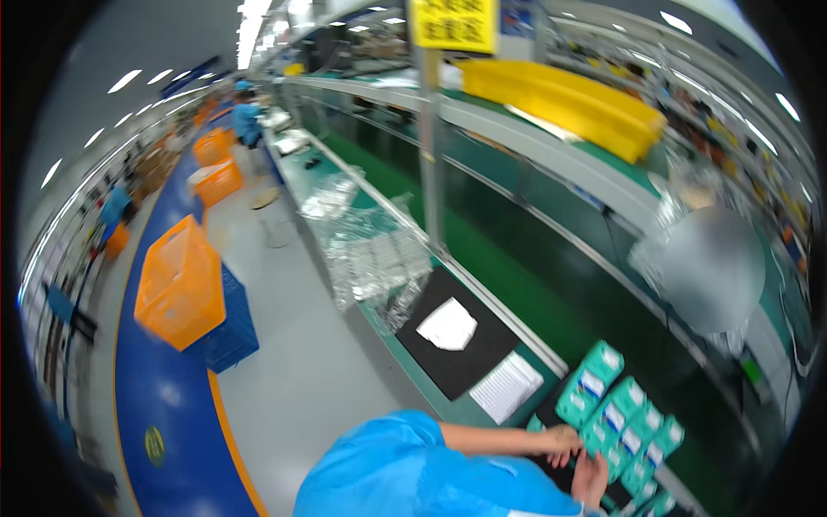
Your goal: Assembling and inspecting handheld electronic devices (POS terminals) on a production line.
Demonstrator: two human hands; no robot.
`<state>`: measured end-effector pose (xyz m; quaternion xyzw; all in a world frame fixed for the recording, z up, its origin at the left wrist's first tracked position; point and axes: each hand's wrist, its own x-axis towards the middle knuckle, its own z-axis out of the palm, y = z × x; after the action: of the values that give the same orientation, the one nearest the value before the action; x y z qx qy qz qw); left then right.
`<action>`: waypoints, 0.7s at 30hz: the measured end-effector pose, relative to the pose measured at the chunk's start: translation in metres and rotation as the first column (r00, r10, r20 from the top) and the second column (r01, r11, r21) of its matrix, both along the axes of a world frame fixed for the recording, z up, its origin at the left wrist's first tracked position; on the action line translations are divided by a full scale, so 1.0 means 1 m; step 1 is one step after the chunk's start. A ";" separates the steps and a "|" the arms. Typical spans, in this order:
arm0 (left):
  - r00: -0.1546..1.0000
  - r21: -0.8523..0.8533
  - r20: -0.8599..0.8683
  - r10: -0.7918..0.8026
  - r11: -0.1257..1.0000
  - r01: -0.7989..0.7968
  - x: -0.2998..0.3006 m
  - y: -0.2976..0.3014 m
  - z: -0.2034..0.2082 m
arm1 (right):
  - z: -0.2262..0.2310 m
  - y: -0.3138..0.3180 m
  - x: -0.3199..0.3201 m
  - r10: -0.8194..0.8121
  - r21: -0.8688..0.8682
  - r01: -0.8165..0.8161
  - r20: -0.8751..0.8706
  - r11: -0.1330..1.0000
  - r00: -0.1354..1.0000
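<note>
My left hand [562, 443] reaches in from a blue sleeve [379, 465] over the workbench at the lower right. Its fingers are curled, close to my right hand [591, 476], whose fingers are drawn together and point up toward it. Both hands look pinched around something too small and blurred to make out. Right beside them stand several teal-green blocks or cases with white and blue labels [620, 418], grouped in rows. One teal case [590, 379] lies just beyond my left hand. Part of a teal piece shows next to my left wrist.
A printed sheet [506, 388] and a black mat [448, 345] with a white piece [448, 325] lie along the bench. Beyond are clear plastic bags [375, 263]. A metal post [431, 164] and shelf with a yellow bin [560, 99] rise behind. Orange crates [181, 280] stand leftward.
</note>
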<state>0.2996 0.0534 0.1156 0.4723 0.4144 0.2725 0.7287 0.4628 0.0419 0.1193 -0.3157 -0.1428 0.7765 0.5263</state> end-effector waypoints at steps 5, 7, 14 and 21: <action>0.945 0.075 0.011 0.327 0.942 -0.327 -0.043 -0.007 0.019 | 0.039 -0.006 -0.026 0.011 -0.095 -0.022 -0.111 0.995 0.994; 0.812 0.212 0.074 0.578 0.787 -0.579 -0.056 -0.003 0.010 | 0.036 -0.009 -0.013 0.049 -0.140 -0.067 -0.130 0.988 0.990; 0.620 0.734 -0.266 0.738 0.572 -0.366 -0.087 0.022 -0.008 | 0.037 0.002 0.078 -0.516 0.544 0.079 0.728 0.836 0.451; 0.762 0.600 -0.326 0.559 0.746 -0.290 -0.069 0.058 -0.028 | -0.006 0.029 0.113 -0.355 0.353 -0.039 0.933 0.935 -0.062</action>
<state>0.2304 0.1115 0.0880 0.5907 0.5945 0.4091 0.3609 0.5759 0.0712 0.1134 -0.7151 -0.5435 0.2124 0.3849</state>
